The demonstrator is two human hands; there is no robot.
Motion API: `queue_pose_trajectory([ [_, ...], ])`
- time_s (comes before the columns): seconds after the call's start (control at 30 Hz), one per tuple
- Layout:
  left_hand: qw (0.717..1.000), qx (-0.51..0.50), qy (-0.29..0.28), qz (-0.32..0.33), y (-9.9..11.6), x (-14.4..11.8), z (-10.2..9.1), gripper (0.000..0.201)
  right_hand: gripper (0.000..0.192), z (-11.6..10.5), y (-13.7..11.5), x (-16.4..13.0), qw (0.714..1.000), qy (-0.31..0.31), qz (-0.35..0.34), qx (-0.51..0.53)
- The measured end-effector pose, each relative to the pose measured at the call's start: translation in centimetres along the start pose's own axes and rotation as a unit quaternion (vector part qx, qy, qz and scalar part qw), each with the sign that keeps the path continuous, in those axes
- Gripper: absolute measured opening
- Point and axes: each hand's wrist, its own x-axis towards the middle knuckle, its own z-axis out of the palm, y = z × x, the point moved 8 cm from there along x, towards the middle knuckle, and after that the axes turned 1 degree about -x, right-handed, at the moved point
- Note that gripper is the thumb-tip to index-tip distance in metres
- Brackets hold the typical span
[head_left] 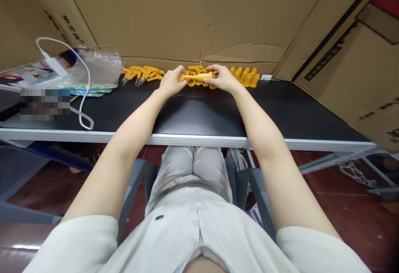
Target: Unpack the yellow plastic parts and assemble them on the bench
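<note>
Both my hands are over the far part of the black table, at a long yellow plastic piece [199,76] with a wavy, ridged left portion and a broader right portion. My left hand [173,81] pinches its left end. At the right end the fingers of my right hand [222,77] are closed on it. Whether it is one part or two joined parts I cannot tell. Just behind and below it lie several yellow round-ended pieces [196,83], partly hidden. Left of my left hand is a pile of yellow handles with metal spirals [143,73]. Several yellow cylindrical pieces [246,77] stand close together beyond my right hand.
Cardboard panels [199,19] wall in the table's back and sides. On the left are a clear plastic bag [101,67], colourful flat packets [98,90], and a white cable [89,73] with a white adapter [56,66]. A metal edge [199,140] runs along the table [311,111] front.
</note>
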Motion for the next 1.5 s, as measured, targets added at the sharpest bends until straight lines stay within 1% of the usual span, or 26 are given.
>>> queue_pose_trajectory([
  [0.07, 1.000, -0.017, 0.016, 0.007, -0.1, 0.1, -0.1, 0.042, 0.066, -0.2, 0.3, -0.1, 0.999, -0.008, 0.016, 0.038],
  [0.17, 0.999, -0.035, 0.024, 0.006, -0.2, 0.1, -0.1, 0.040, 0.054, -0.8, 0.0, -0.7, 0.996, -0.007, 0.035, 0.080],
  [0.23, 0.999, -0.045, 0.023, 0.006, -0.1, 0.0, -0.2, 0.039, 0.047, -0.9, -0.2, -1.2, 0.991, -0.012, 0.063, 0.113],
  [0.27, 0.998, -0.052, 0.025, 0.010, 0.0, 0.0, -0.2, 0.039, 0.047, -0.7, -0.4, -1.5, 0.988, -0.020, 0.082, 0.133],
  [0.37, 0.996, -0.072, 0.040, 0.029, 0.4, -0.1, -0.5, 0.041, 0.061, 0.3, -0.3, -2.0, 0.973, -0.040, 0.138, 0.183],
  [0.43, 0.996, -0.076, 0.043, 0.029, 0.4, -0.1, -0.5, 0.042, 0.070, 1.0, 0.0, -2.1, 0.965, -0.045, 0.168, 0.196],
  [0.5, 0.996, -0.075, 0.041, 0.024, 0.2, -0.1, -0.4, 0.043, 0.073, 1.4, 0.3, -2.0, 0.961, -0.047, 0.184, 0.201],
  [0.57, 0.996, -0.076, 0.042, 0.022, 0.1, 0.0, -0.3, 0.042, 0.071, 1.5, 0.3, -2.1, 0.960, -0.052, 0.187, 0.204],
  [0.63, 0.996, -0.078, 0.043, 0.021, 0.1, 0.1, -0.3, 0.039, 0.063, 1.1, 0.0, -2.2, 0.960, -0.053, 0.176, 0.209],
  [0.7, 0.996, -0.078, 0.040, 0.016, 0.1, 0.1, -0.3, 0.038, 0.054, 0.5, -0.4, -2.3, 0.964, -0.043, 0.158, 0.211],
  [0.8, 0.997, -0.073, 0.032, 0.001, 0.1, 0.0, -0.2, 0.037, 0.051, -0.2, -0.8, -2.4, 0.969, -0.023, 0.140, 0.200],
  [0.87, 0.997, -0.071, 0.033, 0.003, 0.3, -0.1, -0.4, 0.040, 0.054, -0.1, -0.8, -2.2, 0.972, -0.022, 0.137, 0.191],
  [0.93, 0.997, -0.069, 0.037, 0.013, 0.7, -0.2, -0.6, 0.043, 0.061, 0.3, -0.6, -2.0, 0.972, -0.022, 0.136, 0.192],
  [1.07, 0.997, -0.055, 0.045, 0.021, 1.1, -0.4, -0.9, 0.044, 0.073, 0.8, 0.3, -1.5, 0.967, 0.013, 0.157, 0.199],
  [1.13, 0.997, -0.057, 0.046, 0.026, 1.3, -0.3, -0.9, 0.046, 0.079, 1.0, 0.6, -1.4, 0.966, 0.021, 0.169, 0.193],
  [1.23, 0.996, -0.072, 0.045, 0.031, 1.2, -0.3, -0.7, 0.049, 0.085, 1.2, 0.8, -1.4, 0.967, 0.009, 0.176, 0.185],
  [1.33, 0.996, -0.078, 0.044, 0.028, 1.0, -0.2, -0.5, 0.049, 0.087, 1.3, 1.2, -1.5, 0.964, -0.006, 0.193, 0.183],
  [1.43, 0.996, -0.072, 0.045, 0.017, 0.7, -0.2, -0.5, 0.047, 0.086, 1.5, 1.5, -1.9, 0.955, -0.045, 0.228, 0.186],
  [1.5, 0.997, -0.061, 0.047, 0.007, 0.3, -0.1, -0.5, 0.044, 0.082, 1.7, 1.3, -2.2, 0.950, -0.077, 0.229, 0.198],
])
